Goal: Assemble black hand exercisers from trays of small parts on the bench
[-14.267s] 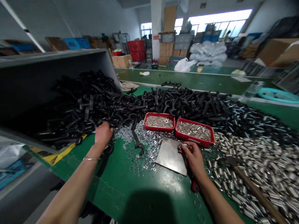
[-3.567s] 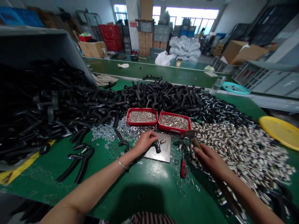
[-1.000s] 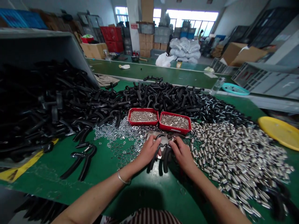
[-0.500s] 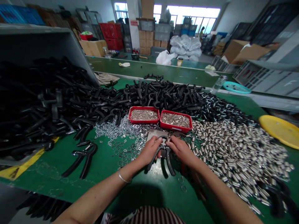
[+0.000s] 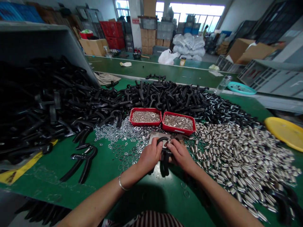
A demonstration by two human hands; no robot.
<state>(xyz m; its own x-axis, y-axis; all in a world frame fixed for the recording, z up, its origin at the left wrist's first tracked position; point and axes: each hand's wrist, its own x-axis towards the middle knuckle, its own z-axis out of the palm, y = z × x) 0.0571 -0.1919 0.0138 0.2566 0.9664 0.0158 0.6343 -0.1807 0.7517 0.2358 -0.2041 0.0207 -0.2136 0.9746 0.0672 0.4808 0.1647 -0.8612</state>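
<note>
Over a small metal plate (image 5: 153, 136) at the middle of the table, both my hands are closed on one black spring clamp (image 5: 165, 165). My left hand (image 5: 149, 155) grips its left side, by the curved jaw. The fingers of my right hand (image 5: 181, 154) pinch at its right side, where a silver coil spring (image 5: 169, 141) shows in part. The clamp's handles point toward me and lie close together. My fingers hide much of its middle. Another black clamp (image 5: 82, 162), handles spread, lies on the green table to the left.
Two red trays (image 5: 145, 124) of tiny metal parts stand beyond my hands. Silver springs (image 5: 227, 151) are heaped right, rings and washers (image 5: 127, 151) left. Black clamp halves (image 5: 163, 94) pile behind and spill from a grey bin (image 5: 81, 53). A yellow lid (image 5: 284, 132) lies far right.
The clamp's handles, spread apart before, are now close together between my hands. My right fingers have shifted slightly around the spring area. The view has moved very little.
</note>
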